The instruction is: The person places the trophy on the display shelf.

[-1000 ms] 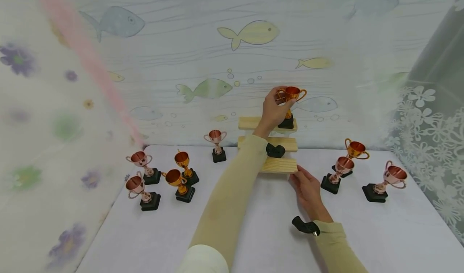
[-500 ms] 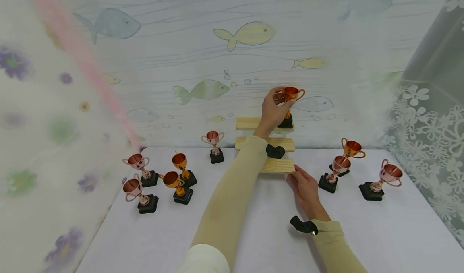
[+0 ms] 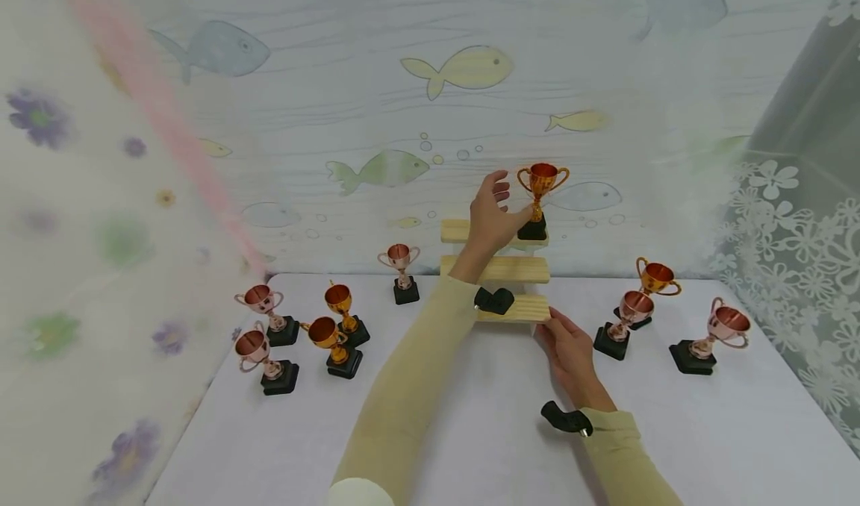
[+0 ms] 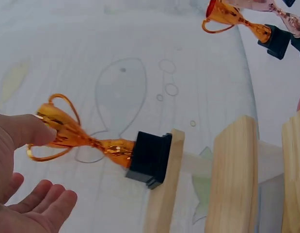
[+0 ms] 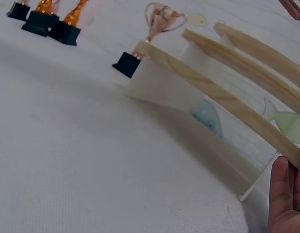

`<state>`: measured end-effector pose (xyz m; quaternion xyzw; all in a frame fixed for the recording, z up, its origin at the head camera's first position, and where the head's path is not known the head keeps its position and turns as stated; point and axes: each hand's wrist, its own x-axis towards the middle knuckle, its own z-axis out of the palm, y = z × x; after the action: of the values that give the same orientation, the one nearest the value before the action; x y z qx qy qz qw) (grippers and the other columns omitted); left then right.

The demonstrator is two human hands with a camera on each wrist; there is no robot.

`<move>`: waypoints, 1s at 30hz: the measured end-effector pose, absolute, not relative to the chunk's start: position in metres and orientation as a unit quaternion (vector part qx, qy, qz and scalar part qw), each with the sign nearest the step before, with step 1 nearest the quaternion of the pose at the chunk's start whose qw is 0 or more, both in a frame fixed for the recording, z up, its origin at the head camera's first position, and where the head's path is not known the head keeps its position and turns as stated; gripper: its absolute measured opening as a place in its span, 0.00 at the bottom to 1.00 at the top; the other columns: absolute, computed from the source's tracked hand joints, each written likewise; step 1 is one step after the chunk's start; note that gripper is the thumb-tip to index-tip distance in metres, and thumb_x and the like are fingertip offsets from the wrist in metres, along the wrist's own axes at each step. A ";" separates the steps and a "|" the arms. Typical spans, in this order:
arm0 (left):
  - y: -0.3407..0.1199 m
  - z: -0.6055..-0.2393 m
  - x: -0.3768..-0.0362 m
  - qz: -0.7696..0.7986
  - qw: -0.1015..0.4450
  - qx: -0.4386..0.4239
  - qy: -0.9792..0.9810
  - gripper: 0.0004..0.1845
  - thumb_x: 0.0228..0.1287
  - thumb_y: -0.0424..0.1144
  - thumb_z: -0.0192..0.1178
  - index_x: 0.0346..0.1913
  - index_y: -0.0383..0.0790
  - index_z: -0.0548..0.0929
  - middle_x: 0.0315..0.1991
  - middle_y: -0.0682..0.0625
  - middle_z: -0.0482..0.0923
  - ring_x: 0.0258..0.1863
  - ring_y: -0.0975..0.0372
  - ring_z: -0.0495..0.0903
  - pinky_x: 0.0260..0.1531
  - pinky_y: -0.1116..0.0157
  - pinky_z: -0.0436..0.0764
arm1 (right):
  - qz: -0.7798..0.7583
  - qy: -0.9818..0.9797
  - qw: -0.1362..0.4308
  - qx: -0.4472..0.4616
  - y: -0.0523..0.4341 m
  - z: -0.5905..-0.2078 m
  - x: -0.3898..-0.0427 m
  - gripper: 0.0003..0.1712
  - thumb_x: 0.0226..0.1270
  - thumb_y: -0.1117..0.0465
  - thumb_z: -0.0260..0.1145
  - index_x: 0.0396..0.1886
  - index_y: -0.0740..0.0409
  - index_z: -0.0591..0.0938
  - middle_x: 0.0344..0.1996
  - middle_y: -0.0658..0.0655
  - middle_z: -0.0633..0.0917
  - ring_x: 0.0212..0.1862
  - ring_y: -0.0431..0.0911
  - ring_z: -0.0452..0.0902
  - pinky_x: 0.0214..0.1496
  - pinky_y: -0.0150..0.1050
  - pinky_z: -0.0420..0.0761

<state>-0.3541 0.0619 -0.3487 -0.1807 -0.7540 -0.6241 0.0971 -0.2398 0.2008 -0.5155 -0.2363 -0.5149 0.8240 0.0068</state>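
Left hand (image 3: pixel 489 211) is up at the top step of the wooden stand (image 3: pixel 505 269), fingers spread and relaxed, gripping nothing. In the left wrist view the thumb tip (image 4: pixel 28 130) touches the rim of the orange trophy's cup (image 4: pixel 60 130); the other fingers are apart from it.

Orange trophy (image 3: pixel 539 198) stands upright on its black base at the right end of the top step, against the fish-print backdrop (image 3: pixel 457 66).

Right hand (image 3: pixel 571 349) rests on the white table (image 3: pixel 470 431), fingers straight, fingertips at the right end of the bottom step. In the right wrist view the fingertips (image 5: pixel 285 184) sit right at the step's end; can't tell how hard they press.

Middle and bottom steps carry no trophies.

Other trophies on the table:
- four in a cluster on the left (image 3: pixel 295 327), two pink, two gold
- one pink just left of the stand (image 3: pixel 399 271)
- three on the right (image 3: pixel 661 312), one gold, two pink

Flower-print curtains on both sides.
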 end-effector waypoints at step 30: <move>-0.094 -0.496 -0.273 -0.644 0.261 -0.046 -0.717 0.22 0.61 0.20 0.63 0.59 0.24 0.76 0.54 0.29 0.76 0.55 0.38 0.76 0.54 0.45 0.83 | 0.824 -0.517 0.005 -0.231 0.202 -0.518 -0.241 0.31 0.79 0.65 0.54 0.78 0.62 0.63 0.63 0.52 0.74 0.53 0.33 0.78 0.60 0.24 0.78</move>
<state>-0.2733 -0.0935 -0.4964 -0.0457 -0.7172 -0.6443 0.2615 -0.2409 0.2020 -0.5176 -0.2310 -0.5170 0.8242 0.0047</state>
